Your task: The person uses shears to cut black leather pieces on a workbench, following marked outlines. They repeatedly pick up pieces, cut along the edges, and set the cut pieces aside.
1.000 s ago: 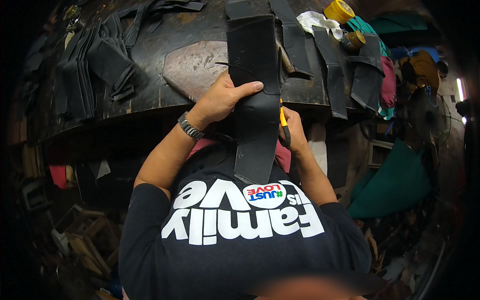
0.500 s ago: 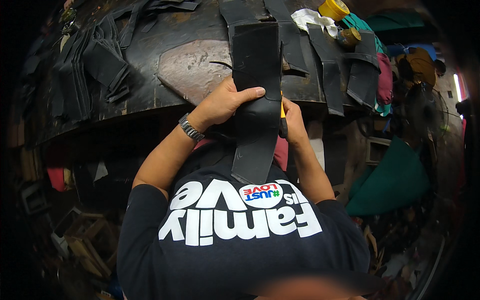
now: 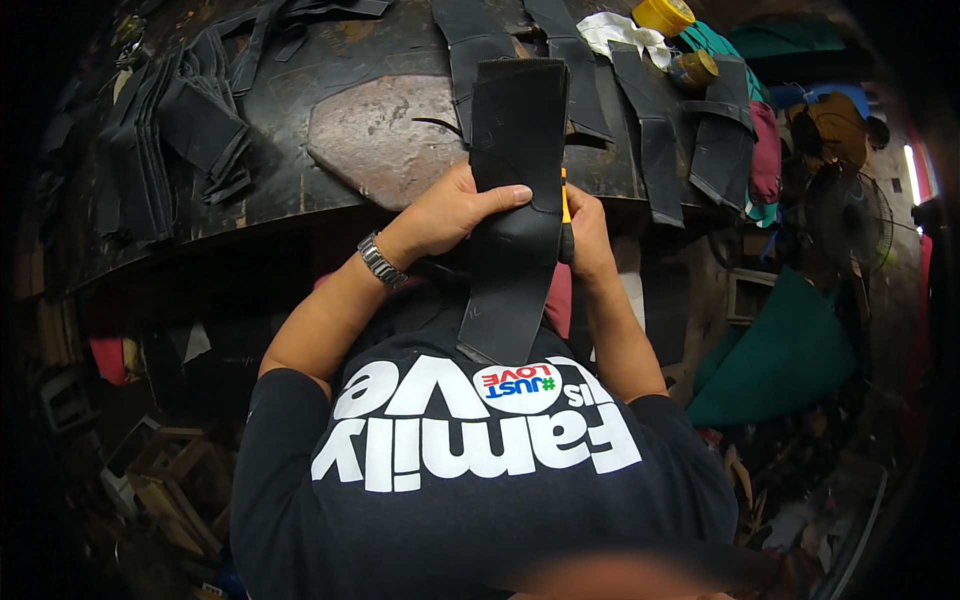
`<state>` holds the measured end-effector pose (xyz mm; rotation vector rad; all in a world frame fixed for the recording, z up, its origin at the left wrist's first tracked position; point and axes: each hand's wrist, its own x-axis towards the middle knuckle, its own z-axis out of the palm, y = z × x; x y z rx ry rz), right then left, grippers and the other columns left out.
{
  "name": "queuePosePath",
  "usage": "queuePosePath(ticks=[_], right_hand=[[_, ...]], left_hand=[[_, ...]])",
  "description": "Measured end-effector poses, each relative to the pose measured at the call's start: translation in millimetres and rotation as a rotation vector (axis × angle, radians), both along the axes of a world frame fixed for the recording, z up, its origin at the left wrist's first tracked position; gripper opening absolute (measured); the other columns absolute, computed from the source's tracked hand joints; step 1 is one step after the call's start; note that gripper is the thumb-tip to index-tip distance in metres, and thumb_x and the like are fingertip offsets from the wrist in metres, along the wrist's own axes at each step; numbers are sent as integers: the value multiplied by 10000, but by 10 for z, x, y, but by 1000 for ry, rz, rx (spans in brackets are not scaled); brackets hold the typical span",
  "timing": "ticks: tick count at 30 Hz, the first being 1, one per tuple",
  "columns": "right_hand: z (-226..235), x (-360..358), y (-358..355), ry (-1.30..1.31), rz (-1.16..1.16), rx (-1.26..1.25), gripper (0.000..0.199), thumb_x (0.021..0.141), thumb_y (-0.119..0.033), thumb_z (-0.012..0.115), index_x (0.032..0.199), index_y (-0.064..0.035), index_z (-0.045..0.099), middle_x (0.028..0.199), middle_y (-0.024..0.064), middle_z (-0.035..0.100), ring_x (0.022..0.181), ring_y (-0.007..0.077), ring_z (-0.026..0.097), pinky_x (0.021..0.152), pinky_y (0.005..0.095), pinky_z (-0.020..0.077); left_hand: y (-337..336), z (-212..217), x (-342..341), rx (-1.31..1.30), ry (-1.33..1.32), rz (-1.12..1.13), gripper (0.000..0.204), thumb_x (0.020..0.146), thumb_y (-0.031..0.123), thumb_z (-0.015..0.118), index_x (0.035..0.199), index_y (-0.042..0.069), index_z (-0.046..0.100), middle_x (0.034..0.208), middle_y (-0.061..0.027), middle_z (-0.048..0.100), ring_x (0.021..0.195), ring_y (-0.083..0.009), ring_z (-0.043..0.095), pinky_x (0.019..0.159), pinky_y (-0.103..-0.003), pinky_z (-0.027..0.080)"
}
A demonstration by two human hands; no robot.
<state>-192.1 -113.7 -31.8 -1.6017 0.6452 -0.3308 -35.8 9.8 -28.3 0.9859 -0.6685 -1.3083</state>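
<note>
A long black leather-like strip [image 3: 515, 130] stands up in front of my chest, its lower end against my shirt. My left hand [image 3: 445, 212] is closed on its left edge, thumb lying across the front and fingers hidden behind. At the strip's right edge my right hand [image 3: 590, 230] is wrapped round a tool with a yellow-and-black handle [image 3: 566, 205]; its working end is hidden behind the strip. A thin curved black sliver [image 3: 437, 123] shows just left of the strip. A faint curved line crosses the strip's face near my thumb.
Beyond my hands is a dark worktable [image 3: 290, 190] with a worn brownish slab [image 3: 385, 140]. Stacks of black strips [image 3: 205, 130] lie at left, more strips [image 3: 650, 140] at right. A yellow tub [image 3: 663, 16], white cloth [image 3: 622, 38] and a fan [image 3: 855, 225] are at right.
The strip's upper end has dropped slightly toward me, and a pointed dark piece beside its right edge no longer shows. Both hands keep their grips; the view has shifted a little.
</note>
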Motion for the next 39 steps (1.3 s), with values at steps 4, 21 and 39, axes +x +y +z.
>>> queuePosePath(ticks=[4, 21, 39], right_hand=[[31, 45, -15, -36, -9, -45, 366, 733, -85, 732, 1057, 56, 636, 919, 75, 676, 810, 107, 607, 755, 247, 495], [103, -49, -234, 136, -152, -153, 371, 748, -307, 816, 776, -4, 605, 669, -3, 546, 568, 43, 469, 478, 222, 382], [-84, -115, -1618, 614, -225, -959, 339, 784, -216, 654, 1038, 9, 658, 790, 180, 667, 728, 263, 657, 697, 364, 483]], left_hand=[[7, -5, -18, -14, -16, -12, 291, 911, 147, 631, 1156, -5, 595, 1034, -41, 652, 898, -99, 616, 779, -247, 506], [24, 74, 172, -105, 274, 203, 285, 890, 147, 661, 1127, 11, 576, 971, -47, 669, 825, -119, 656, 719, -269, 554], [205, -146, 473, -133, 666, 327, 303, 944, 322, 585, 1091, 57, 610, 970, -57, 672, 834, -164, 666, 742, -323, 570]])
